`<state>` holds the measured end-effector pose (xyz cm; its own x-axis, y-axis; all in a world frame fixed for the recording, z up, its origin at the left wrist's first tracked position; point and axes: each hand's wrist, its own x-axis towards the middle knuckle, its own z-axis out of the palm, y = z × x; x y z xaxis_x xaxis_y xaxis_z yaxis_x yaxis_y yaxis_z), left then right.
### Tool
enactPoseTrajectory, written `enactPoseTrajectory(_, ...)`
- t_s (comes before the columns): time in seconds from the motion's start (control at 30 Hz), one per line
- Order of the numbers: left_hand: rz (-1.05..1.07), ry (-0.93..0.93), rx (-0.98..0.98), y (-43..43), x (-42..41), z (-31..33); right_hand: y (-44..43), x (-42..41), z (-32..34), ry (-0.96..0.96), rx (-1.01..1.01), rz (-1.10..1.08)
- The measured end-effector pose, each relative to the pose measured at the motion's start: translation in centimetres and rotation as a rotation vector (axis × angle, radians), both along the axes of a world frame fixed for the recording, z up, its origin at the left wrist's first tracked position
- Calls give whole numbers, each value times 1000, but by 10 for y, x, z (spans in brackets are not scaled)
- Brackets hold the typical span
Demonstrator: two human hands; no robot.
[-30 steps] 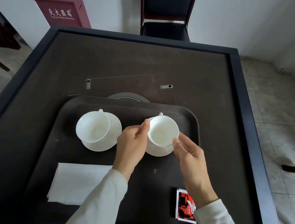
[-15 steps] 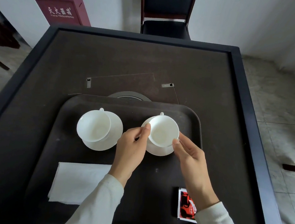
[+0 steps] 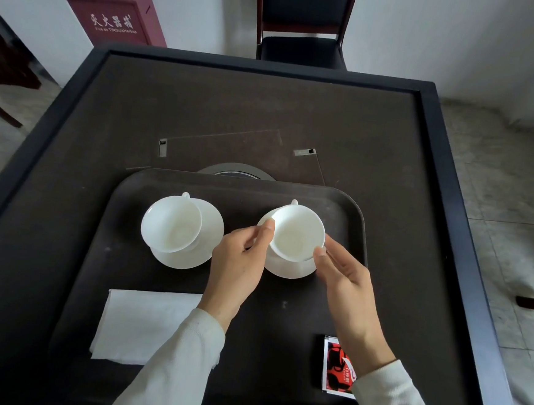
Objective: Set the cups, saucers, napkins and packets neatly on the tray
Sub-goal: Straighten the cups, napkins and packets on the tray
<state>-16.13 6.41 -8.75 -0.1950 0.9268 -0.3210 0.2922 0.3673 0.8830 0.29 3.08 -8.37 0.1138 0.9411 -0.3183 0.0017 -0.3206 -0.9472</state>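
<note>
Barely anything has shifted: left hand (image 3: 238, 264) and right hand (image 3: 346, 291) still pinch the right-hand white porcelain cup (image 3: 296, 233) (on its white saucer (image 3: 289, 269)) over the dark plastic tray (image 3: 278, 363).

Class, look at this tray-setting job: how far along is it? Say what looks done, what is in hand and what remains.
Done: the left cup sits on its saucer on the tray, the napkin lies near left, and the packet near right. In hand: the left hand and right hand pinch the right cup over its saucer. Left: settle that cup, perhaps square the napkin.
</note>
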Motion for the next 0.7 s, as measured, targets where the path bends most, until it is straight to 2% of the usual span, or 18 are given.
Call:
enactPoseTrajectory(0.27, -16, -37, 19, -10, -10, 6, -9, -2, 6, 16, 26, -40)
enactPoseTrajectory(0.37, -46, 17, 85, -25, -23, 10, -23, -6, 2, -38, 14, -120)
enactPoseTrajectory(0.47, -103, 50, 210, -53, -45, 19, -43, -21, 8, -97, 131, -204)
enactPoseTrajectory(0.6, -259, 253, 330, -91, -98, 19, -71, -47, 8, -165, 190, -215)
enactPoseTrajectory(0.7, -345, 481, 380, -109, -149, 10, -84, -76, 5, -345, 185, -47)
